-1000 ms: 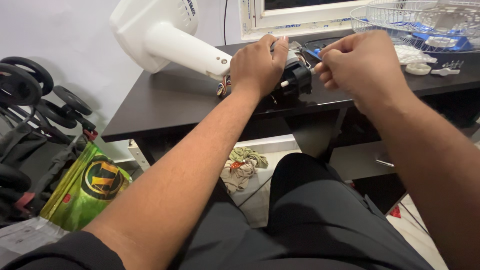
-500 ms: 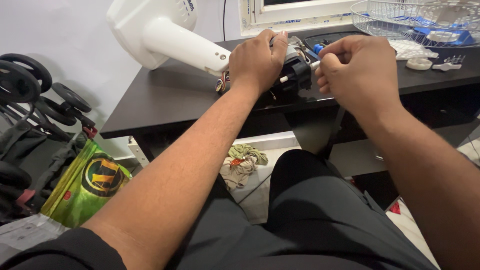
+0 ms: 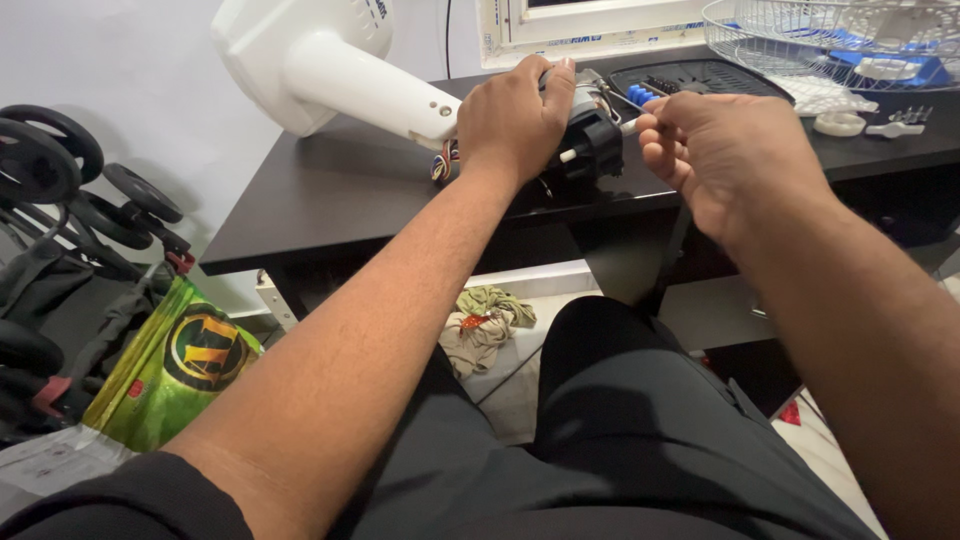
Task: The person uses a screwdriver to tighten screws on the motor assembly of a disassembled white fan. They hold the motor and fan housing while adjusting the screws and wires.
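- Even, fairly bright indoor light; no hard glare.
- The dark desk (image 3: 330, 200) top carries a dull sheen along its left edge, with soft shadow under the white fan stand (image 3: 340, 75).
- Space beneath the desk is dim.
- Forearms at the bottom corners look stretched by wide-angle distortion.
- Focus is sharp overall, no motion blur.

Under the left hand's grip (image 3: 515, 115) sits a black fan motor (image 3: 590, 135) with a silver metal top. To the left of that grip runs the glossy white fan stand (image 3: 330, 70), with a bunch of red, yellow and blue wires (image 3: 443, 165) just beside the wrist. The counter (image 3: 330, 195) below is dark brown, nearly black. Beyond the right hand's grip (image 3: 720, 150) lie a black tray (image 3: 700, 78) with blue bits, a white wire fan guard (image 3: 830, 35) and white plastic parts (image 3: 838, 123). Below the counter lie a green and yellow bag (image 3: 185, 360), an olive rag (image 3: 485, 320) and black shorts (image 3: 620, 430).
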